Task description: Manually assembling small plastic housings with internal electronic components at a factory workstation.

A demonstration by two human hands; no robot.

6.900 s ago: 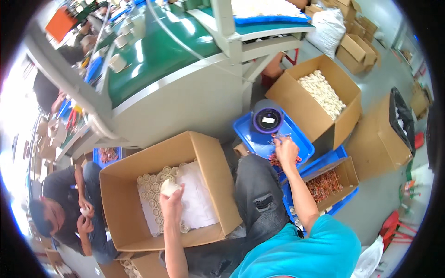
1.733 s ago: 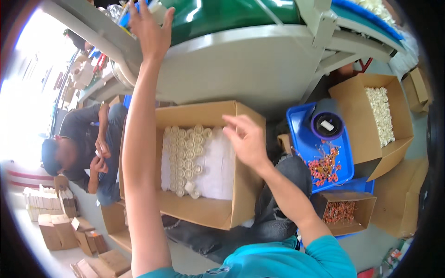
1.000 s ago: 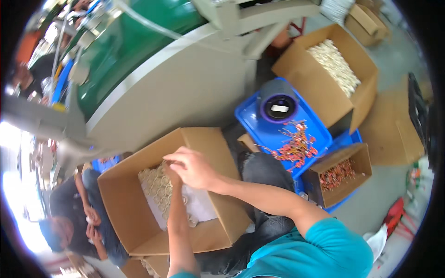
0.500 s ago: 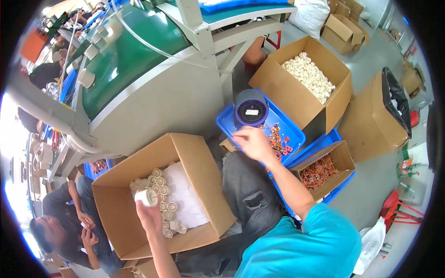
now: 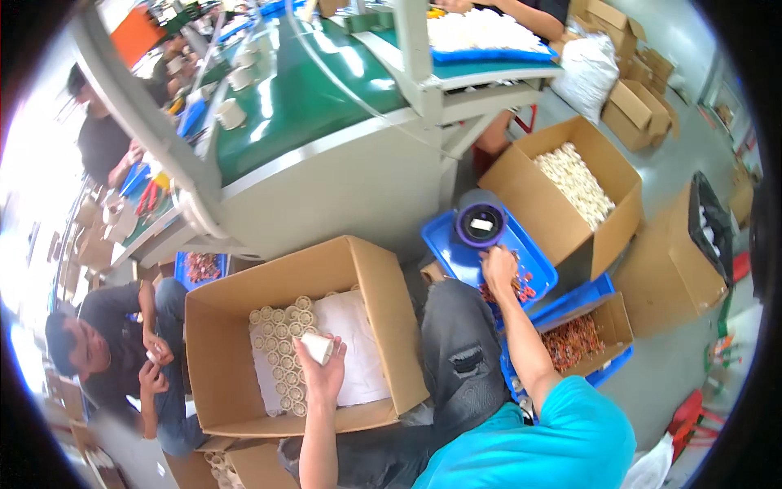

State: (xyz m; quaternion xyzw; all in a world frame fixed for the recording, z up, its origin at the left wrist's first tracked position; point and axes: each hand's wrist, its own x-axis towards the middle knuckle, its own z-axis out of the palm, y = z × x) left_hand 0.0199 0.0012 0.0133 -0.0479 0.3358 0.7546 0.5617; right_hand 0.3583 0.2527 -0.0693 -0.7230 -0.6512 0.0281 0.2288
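My left hand (image 5: 324, 373) holds a small white cup-shaped part (image 5: 317, 347) over an open cardboard box (image 5: 220, 404) on the floor. Inside the box, rows of the same white parts (image 5: 281, 342) stand on a white sheet (image 5: 354, 342). My right hand (image 5: 498, 270) reaches into a blue tray (image 5: 456, 257) and rests on a heap of small red and orange pieces (image 5: 520, 287); its fingers are bent down, and whether they grip any pieces is hidden. A round dark purple container (image 5: 480, 225) sits on the tray just beyond that hand.
A green conveyor table (image 5: 285, 98) runs across the top. A cardboard box of white pieces (image 5: 575, 181) stands at right, a smaller box of red pieces (image 5: 580, 338) below it. Another person (image 5: 106, 359) sits at left beside the big box. More boxes (image 5: 627, 102) lie behind.
My left hand has come down from the conveyor to the box with a white part. My right hand has moved from the box edge to the blue tray.
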